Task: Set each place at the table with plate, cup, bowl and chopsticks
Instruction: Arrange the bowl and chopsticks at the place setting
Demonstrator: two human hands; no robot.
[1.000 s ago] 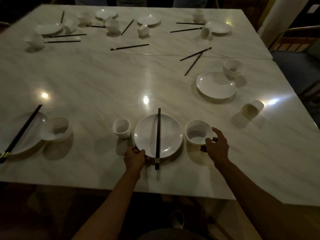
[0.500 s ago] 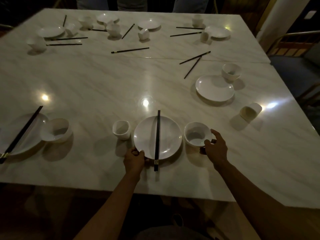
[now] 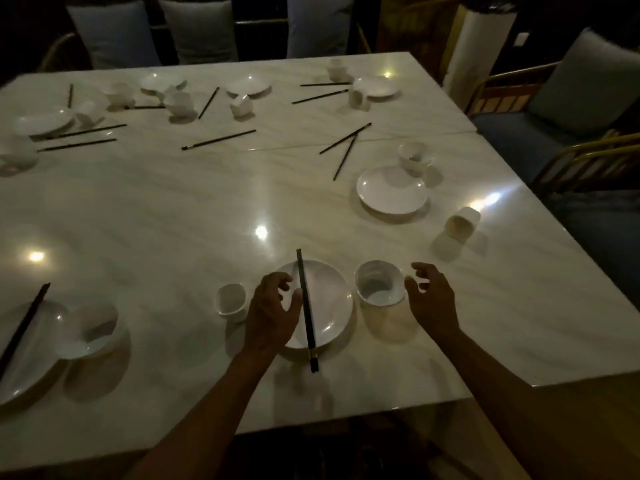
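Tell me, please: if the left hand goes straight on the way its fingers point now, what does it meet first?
Probably the chopsticks lying across the plate. The left hand hovers over the plate's left part, fingers aimed right at them. Its height above the plate is unclear.

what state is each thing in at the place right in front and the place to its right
plate: flat on the table, chopsticks across it
chopsticks: lying over the plate, near end past its rim
cup: upright, left of the plate
bowl: upright, right of the plate
left hand: open, above the plate
right hand: open, beside the bowl
far-right cup: tipped on its side
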